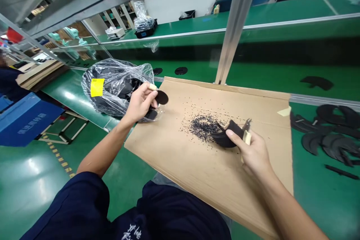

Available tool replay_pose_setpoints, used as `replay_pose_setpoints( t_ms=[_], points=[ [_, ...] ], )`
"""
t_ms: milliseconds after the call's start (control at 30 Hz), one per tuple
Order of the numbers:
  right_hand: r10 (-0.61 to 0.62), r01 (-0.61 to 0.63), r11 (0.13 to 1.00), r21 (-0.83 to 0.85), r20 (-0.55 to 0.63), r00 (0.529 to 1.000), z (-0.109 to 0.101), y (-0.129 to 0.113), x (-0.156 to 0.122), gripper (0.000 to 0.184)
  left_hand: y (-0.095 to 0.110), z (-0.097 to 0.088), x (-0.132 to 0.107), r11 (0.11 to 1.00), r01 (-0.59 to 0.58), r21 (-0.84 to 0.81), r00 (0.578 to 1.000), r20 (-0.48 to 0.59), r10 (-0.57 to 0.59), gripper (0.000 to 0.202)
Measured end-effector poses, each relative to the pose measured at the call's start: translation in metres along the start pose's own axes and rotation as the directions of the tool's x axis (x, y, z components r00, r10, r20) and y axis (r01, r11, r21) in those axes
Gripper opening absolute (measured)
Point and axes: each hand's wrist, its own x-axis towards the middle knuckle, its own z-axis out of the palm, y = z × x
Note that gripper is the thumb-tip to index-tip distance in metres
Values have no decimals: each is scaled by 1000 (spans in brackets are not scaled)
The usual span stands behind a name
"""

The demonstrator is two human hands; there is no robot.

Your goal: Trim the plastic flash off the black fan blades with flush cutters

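Observation:
My left hand (140, 102) pinches a round black disc (161, 97) at the mouth of a clear plastic bag (112, 82) full of black pieces, marked with a yellow label (97, 87). My right hand (253, 152) grips a curved black piece (226, 137) together with a small tool with a pale handle (247, 137), over a brown cardboard sheet (197, 165). A heap of tiny black crumbs (204, 125) lies on the cardboard just left of the right hand.
Trimmed black curved pieces (332, 131) pile up on the green bench (317, 195) at the right. Two black discs (180, 70) lie behind the cardboard, beside a metal post (233, 33). A blue box (25, 120) and stacked cardboard sit left; a person's dark sleeve is at the far left.

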Motion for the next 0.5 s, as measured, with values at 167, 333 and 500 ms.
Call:
replay_pose_setpoints(
  t_ms=[167,333,500],
  points=[
    [256,-272,913,303,92,962,5,0,-5,56,22,81,-10,890,108,-442,982,189,-26,39],
    [312,-333,848,412,119,943,6,-5,-10,53,40,127,-27,870,98,-483,964,262,37,32],
    [358,-409,756,511,200,912,6,-9,-12,50,46,140,-37,908,-149,-391,933,248,260,23]
  ],
)
